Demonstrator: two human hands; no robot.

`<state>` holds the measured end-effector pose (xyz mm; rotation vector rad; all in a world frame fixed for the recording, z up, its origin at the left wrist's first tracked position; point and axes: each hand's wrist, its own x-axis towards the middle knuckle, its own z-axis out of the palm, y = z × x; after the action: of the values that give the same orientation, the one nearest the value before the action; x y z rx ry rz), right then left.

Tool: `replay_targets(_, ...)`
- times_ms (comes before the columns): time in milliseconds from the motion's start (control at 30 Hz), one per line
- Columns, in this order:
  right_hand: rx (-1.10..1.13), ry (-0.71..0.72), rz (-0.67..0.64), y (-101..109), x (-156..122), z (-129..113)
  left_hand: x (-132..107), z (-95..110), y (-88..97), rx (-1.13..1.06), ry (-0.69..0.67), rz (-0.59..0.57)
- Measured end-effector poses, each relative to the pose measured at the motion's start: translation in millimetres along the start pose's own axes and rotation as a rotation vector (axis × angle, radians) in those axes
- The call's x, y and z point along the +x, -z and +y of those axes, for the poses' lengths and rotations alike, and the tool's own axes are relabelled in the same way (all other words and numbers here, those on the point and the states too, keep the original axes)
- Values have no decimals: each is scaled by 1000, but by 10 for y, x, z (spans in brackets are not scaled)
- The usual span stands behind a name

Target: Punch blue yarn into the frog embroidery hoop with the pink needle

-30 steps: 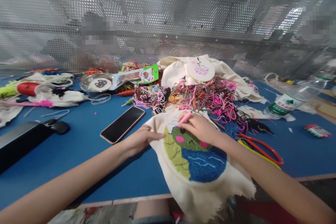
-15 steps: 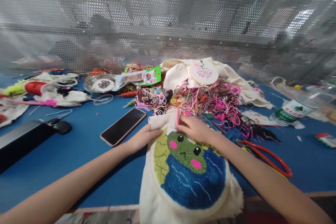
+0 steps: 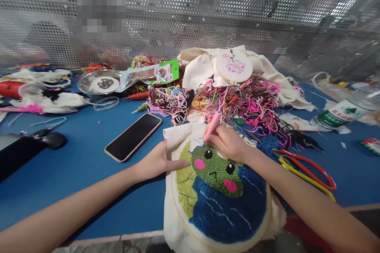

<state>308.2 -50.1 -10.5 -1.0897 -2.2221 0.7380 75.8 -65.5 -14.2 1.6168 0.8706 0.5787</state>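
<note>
A round embroidery hoop (image 3: 183, 221) with cream cloth stretched in it leans at the table's front edge. Its looped-yarn picture (image 3: 216, 170) shows a green face with pink cheeks, blue water with pale lines and yellow-green leaves. My left hand (image 3: 156, 161) grips the hoop's left side, thumb on the worked cloth and the other fingers mostly hidden beneath. Near the top of the picture, my right hand (image 3: 230, 142) pinches a pink-handled punch needle (image 3: 213, 124), its upper end tilted right. The needle's tip is too small to make out against the cloth.
Behind the hoop lies a heap of tangled yarn (image 3: 237, 99) with another hooped cloth (image 3: 234, 67) on it. A phone (image 3: 133, 137) lies left; red and yellow-handled scissors (image 3: 314, 170) and a water bottle (image 3: 346, 112) lie right. A perforated metal screen (image 3: 190, 19) stands behind.
The punch needle has gone from nearly upright to tilted right. My left thumb now lies further over the cloth. The whole view has shifted slightly, with the hoop lower and further right.
</note>
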Motion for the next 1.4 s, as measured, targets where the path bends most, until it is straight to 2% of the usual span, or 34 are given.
replay_targets(433,-7,7,4,-8,1,-19,-4,4,6,46,7,7)
replay_targets(567,-58,19,-26,-9,-4,-9,-2,-20,-6,18,-42,18)
replay_targets(833,-161,199,-82,-25,18,-60,-24,-9,-1,91,-25,71)
replay_targets(967,-205,103,-3,-32,2,-53,-36,-24,0,64,-27,70)
replay_targets(1100,-92,10,88,-16,-23,-30,-36,-59,-7,23,-19,61)
replay_targets(1400,37,-37,102,-19,-45,-22,-32,-74,-18,13,-42,72)
